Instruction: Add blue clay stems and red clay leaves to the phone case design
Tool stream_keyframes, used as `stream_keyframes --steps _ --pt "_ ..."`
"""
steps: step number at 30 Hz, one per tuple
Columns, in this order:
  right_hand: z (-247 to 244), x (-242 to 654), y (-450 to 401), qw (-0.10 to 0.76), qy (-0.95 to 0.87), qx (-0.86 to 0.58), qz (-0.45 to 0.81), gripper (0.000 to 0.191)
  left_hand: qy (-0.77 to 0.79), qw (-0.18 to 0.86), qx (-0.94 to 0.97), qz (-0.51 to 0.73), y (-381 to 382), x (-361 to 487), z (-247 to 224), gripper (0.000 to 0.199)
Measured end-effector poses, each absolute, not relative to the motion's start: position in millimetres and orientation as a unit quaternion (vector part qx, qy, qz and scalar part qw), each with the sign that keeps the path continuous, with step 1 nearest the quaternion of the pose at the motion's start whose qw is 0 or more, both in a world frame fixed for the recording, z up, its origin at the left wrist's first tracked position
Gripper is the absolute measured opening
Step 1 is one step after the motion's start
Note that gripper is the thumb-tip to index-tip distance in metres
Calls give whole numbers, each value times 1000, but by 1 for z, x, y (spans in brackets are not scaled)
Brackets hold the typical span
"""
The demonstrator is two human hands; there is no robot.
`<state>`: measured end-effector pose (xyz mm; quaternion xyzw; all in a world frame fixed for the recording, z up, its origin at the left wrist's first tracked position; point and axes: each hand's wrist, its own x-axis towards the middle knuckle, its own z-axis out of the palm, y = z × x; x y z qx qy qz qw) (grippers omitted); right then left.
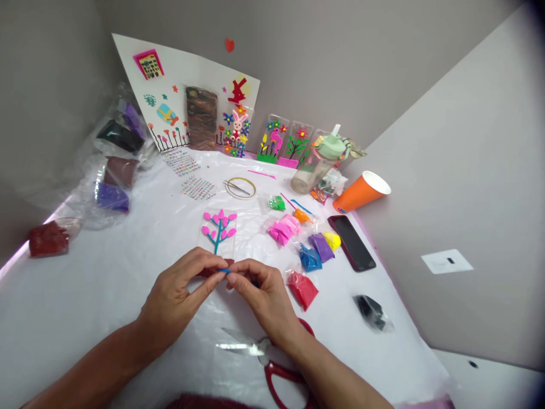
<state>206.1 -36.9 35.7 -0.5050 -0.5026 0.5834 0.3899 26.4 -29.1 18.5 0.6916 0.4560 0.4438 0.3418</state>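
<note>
Pinching blue piece (pixel 224 271) between left hand (pixel 176 289) and right hand (pixel 263 287), with pink-leaved plant (pixel 219 227) at twelve o'clock, red packet (pixel 303 289) at three, scissors (pixel 263 346) at five.

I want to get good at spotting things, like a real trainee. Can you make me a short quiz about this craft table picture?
1. True or false: the phone lies closer to the person than the orange cup.

2. Pick one: what colour is the small piece held at the fingertips of the left hand and the right hand?
A. Yellow
B. Blue
C. White

3. Fill in the blank: the tree shape just beyond the hands has leaf-like blobs coloured ____.

Key:
1. True
2. B
3. pink
</note>
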Motion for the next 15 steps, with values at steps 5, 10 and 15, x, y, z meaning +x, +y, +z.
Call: stream_keyframes --steps 5,10,15 --pt "36 207 -38 386 -499 -513 583 14 444 356 694 440 -30 25 16 12" --pt "38 207 -37 389 -505 -526 563 14 460 379 684 420 -29 27 17 13" --pt "40 205 -37 395 -503 -519 566 13 461 398 673 421 -30 25 19 8"
